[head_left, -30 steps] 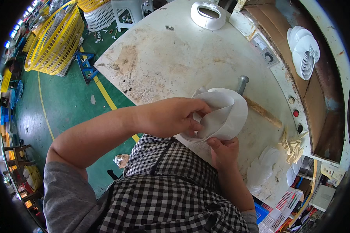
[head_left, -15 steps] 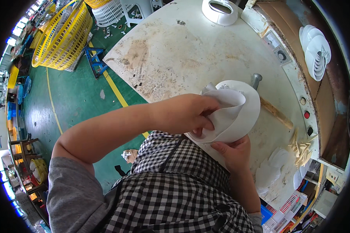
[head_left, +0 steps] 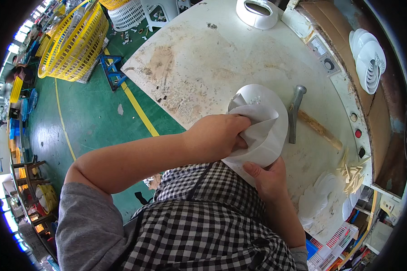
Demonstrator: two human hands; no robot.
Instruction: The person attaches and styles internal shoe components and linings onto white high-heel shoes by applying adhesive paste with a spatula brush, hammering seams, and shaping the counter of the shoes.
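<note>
A white, round, hat-like piece [head_left: 276,135] with a wide curved rim is held over the near edge of the worktable. White, thin sheet material [head_left: 262,113] stands up in folds inside it. My left hand [head_left: 221,135] reaches into the opening, its fingers curled and pinching the inner part; the fingertips are partly hidden. My right hand [head_left: 269,178] grips the near rim from the right, thumb on top and fingers out of sight underneath. Just right of the piece lies a hammer [head_left: 321,128] with a metal head and a wooden handle.
The worn white worktable [head_left: 199,58] carries another white ring-shaped piece [head_left: 257,13] at its far edge. Thin wooden strips [head_left: 352,176] and white curved sheets [head_left: 321,194] lie on the right. A control panel [head_left: 325,58] borders the table. A yellow basket [head_left: 77,45] stands left.
Both hands have shifted the white piece slightly left and tilted it, so more of its far rim shows. The hammer's metal head is now more exposed.
</note>
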